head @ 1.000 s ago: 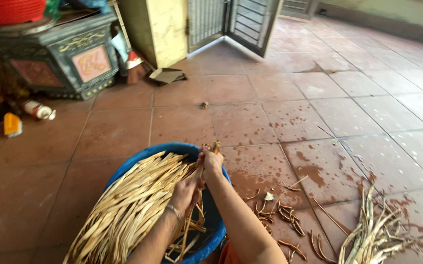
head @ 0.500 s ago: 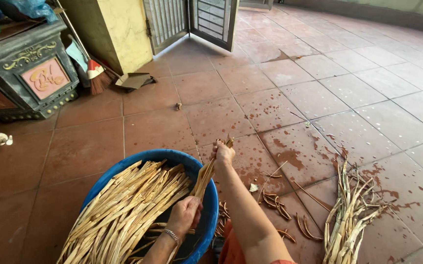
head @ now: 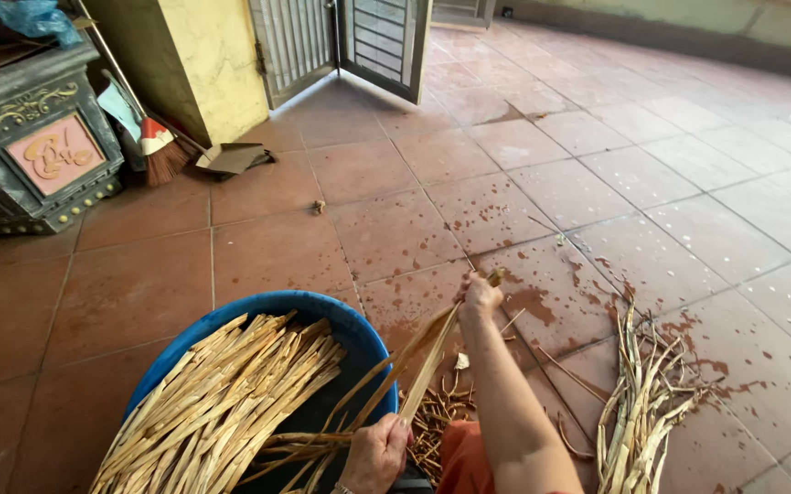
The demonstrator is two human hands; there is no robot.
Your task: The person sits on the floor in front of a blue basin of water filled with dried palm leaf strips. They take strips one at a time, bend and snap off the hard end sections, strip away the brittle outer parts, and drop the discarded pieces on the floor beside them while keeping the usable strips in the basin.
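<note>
Hands held one long pale plant strip [head: 427, 361] taut, right hand [head: 480, 297] pinching its far end toward one o'clock, left hand [head: 375, 453] gripping its near end beside the blue tub [head: 322, 306] of strips; even tension seemed wise.

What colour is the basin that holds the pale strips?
Blue basin, dark inside; seen in the head view.

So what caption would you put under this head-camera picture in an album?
Two hands, left hand and right hand, stretch a pale split stalk above a blue basin of strips on wet red tiles.
</note>
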